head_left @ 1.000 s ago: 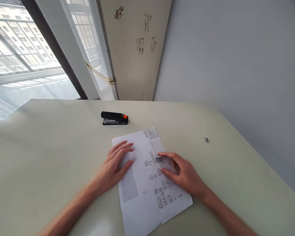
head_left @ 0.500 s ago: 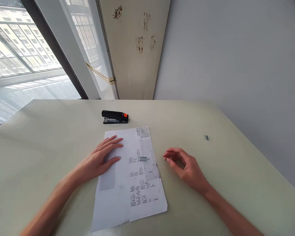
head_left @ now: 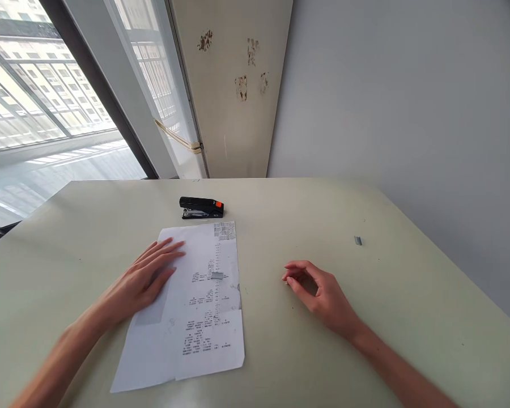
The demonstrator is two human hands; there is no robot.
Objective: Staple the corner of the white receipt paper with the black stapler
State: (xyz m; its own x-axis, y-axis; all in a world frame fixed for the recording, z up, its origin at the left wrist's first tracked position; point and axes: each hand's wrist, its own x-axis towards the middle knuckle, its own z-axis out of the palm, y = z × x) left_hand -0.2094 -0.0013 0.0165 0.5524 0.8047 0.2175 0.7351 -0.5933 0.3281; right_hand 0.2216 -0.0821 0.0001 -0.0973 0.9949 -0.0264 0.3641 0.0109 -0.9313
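My left hand (head_left: 147, 280) lies flat with fingers spread on the left side of some white printed paper (head_left: 153, 362), which looks like more than one sheet. A short grey strip, seemingly staples (head_left: 217, 275), rests on the printed part. To the right of the paper, my right hand (head_left: 323, 294) is at the tabletop, its fingers curled in and the thumb close to the fingertips. Whatever those fingertips may hold is too small or hidden to make out. Beyond the paper's top edge stands a black stapler (head_left: 202, 208) with an orange patch.
Another small grey strip (head_left: 357, 241) lies on the pale table (head_left: 289, 226) at the right. Behind the table are a fridge-like cabinet (head_left: 238, 130) with a handle, a grey wall (head_left: 386, 96) and a large window (head_left: 38, 96) at left.
The paper has slid left under my left hand, carrying the grey strip with it. My right hand has hardly moved, and the camera view has shifted slightly.
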